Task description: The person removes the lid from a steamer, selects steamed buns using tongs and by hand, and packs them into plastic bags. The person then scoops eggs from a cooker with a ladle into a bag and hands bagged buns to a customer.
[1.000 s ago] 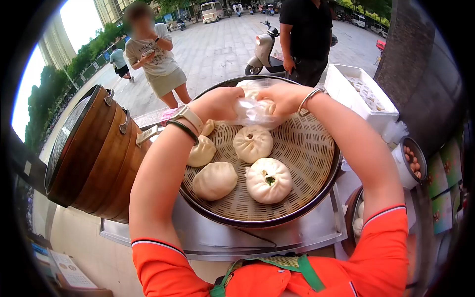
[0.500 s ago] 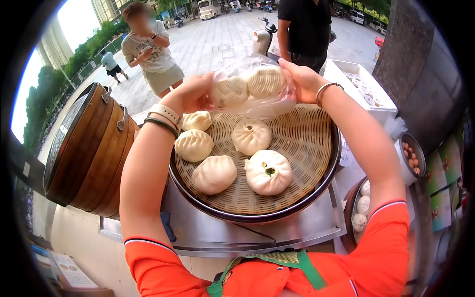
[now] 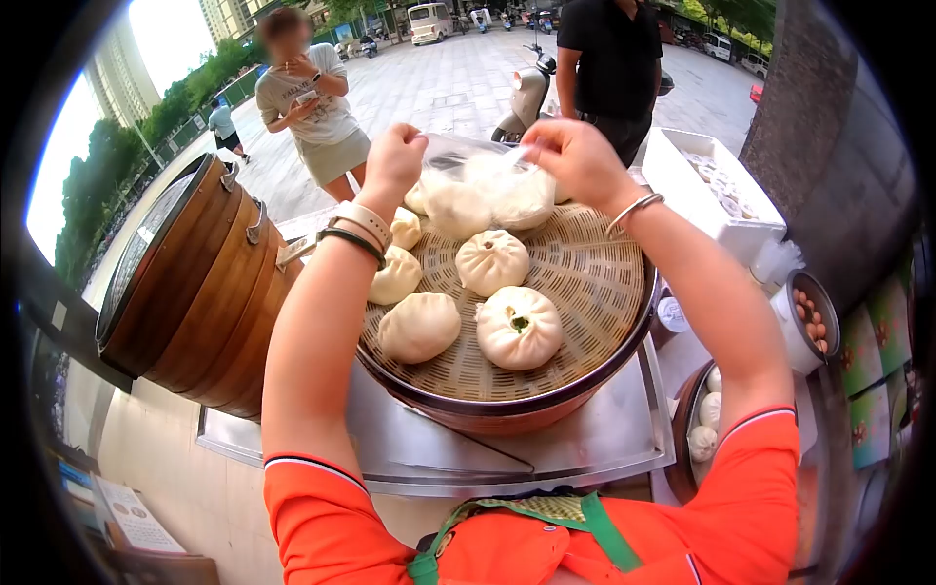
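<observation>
A clear plastic bag (image 3: pixel 487 200) with white buns inside hangs over the far part of a round woven steamer tray (image 3: pixel 595 283). My left hand (image 3: pixel 395 161) is closed on the bag's upper left corner, and my right hand (image 3: pixel 570 161) pinches its upper right edge. Below the bag, a pleated bun (image 3: pixel 492 262) and a bun with green filling showing (image 3: pixel 520 329) lie on the tray. Left of them are a smooth oval bun (image 3: pixel 419 328) and other buns, partly covered by my left wrist.
Stacked bamboo steamers (image 3: pixel 195 292) stand at the left. On the right are a white foam box (image 3: pixel 712 190), a pot of eggs (image 3: pixel 807 322) and another steamer of buns (image 3: pixel 694 429). Two people (image 3: pixel 307 97) stand beyond the tray, near a scooter (image 3: pixel 526 97).
The bag has come down closer to the tray. My hands have moved from its sides to its upper edge, with the buns now hanging beneath them.
</observation>
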